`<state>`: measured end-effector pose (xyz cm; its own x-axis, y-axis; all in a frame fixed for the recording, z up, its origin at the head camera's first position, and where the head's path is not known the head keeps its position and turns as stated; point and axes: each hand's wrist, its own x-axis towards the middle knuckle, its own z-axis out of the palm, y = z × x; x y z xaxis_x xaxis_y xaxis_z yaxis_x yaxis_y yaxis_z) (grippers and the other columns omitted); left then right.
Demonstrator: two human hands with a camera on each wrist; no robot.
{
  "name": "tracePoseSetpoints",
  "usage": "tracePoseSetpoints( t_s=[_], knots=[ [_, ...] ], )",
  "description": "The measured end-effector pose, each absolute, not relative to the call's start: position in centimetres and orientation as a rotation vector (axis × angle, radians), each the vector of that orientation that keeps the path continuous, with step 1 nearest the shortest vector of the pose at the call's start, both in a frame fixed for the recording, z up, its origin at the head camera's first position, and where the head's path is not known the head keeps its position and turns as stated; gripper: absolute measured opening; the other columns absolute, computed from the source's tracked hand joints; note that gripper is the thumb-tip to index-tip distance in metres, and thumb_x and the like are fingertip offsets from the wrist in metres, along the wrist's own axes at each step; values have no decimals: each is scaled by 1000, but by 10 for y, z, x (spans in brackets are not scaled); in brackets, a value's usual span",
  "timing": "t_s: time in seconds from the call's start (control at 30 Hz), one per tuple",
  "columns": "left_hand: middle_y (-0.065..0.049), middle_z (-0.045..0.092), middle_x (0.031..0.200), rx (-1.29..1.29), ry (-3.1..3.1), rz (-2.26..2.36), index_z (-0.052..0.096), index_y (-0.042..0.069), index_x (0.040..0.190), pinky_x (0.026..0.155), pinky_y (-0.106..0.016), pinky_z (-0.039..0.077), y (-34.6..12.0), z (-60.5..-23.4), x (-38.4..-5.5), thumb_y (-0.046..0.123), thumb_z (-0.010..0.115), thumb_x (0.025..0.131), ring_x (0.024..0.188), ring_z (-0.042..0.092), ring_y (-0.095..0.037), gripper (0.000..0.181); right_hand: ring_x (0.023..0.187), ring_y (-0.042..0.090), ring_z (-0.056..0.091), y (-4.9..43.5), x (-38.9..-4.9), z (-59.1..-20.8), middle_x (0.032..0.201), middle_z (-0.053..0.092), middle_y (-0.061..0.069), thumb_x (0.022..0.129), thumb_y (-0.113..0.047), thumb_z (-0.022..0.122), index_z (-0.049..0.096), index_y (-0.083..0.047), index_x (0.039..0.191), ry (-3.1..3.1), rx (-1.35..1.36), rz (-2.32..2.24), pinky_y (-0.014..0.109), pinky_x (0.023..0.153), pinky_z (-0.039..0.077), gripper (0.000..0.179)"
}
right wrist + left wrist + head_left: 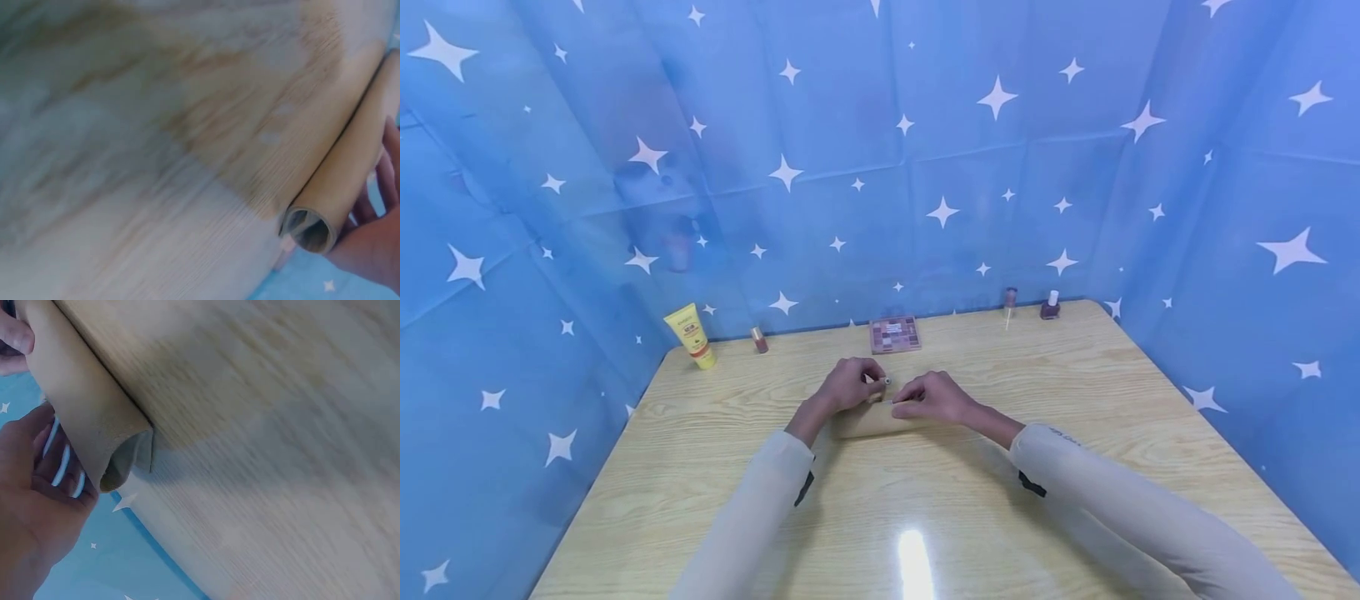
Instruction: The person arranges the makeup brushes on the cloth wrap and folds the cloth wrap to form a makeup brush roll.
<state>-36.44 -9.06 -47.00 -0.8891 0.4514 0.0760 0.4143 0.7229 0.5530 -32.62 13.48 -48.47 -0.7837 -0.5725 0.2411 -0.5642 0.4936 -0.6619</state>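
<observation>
A tan leather-like roll-up case (872, 423) lies crosswise on the table. Its curled, hollow end (119, 464) faces the left wrist camera, and the opposite hollow end (310, 231) shows in the right wrist view. My left hand (850, 383) is at the case's far side, finger and thumb pinching by a small round metal-looking piece (887, 381). Close beside it, my right hand (936, 397) pinches the upper edge of the case. Another small shiny spot appears at the right fingertips, too small to identify. The fingers partly hide the case's far edge.
Along the back of the wooden table (700, 500) stand a yellow squeeze tube (691, 335), a small lip-gloss-like tube (760, 340), an eyeshadow palette (895, 334), a slim cosmetic tube (1009, 307) and a dark nail polish bottle (1050, 308). Blue star-patterned curtains (865, 125) surround it.
</observation>
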Motion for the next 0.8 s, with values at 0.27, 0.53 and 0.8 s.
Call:
tracePoseSetpoints(
  t_s=[0.27,0.53,0.8],
  knots=[
    [11,77,88,847,2837,1016,83,19,102,60,-23,46,-97,-470,-351,25,77,97,71,60,-8,11,82,14,75,134,-328,-484,90,80,1,92,-22,82,84,-11,98,2693,-1001,-1232,27,77,61,13],
    [12,74,84,907,2828,961,85,23,104,56,-21,40,-100,-472,-341,22,77,97,68,53,-7,11,82,12,74,135,-329,-486,87,78,-5,88,-24,86,83,-16,89,2749,-947,-1263,28,73,60,9],
    [9,69,86,998,2856,841,83,20,109,68,-25,45,-103,-472,-332,23,78,95,78,53,-10,15,83,13,74,134,-327,-489,89,78,-1,87,-24,86,78,-10,100,2715,-885,-1315,28,72,61,21]
  ],
)
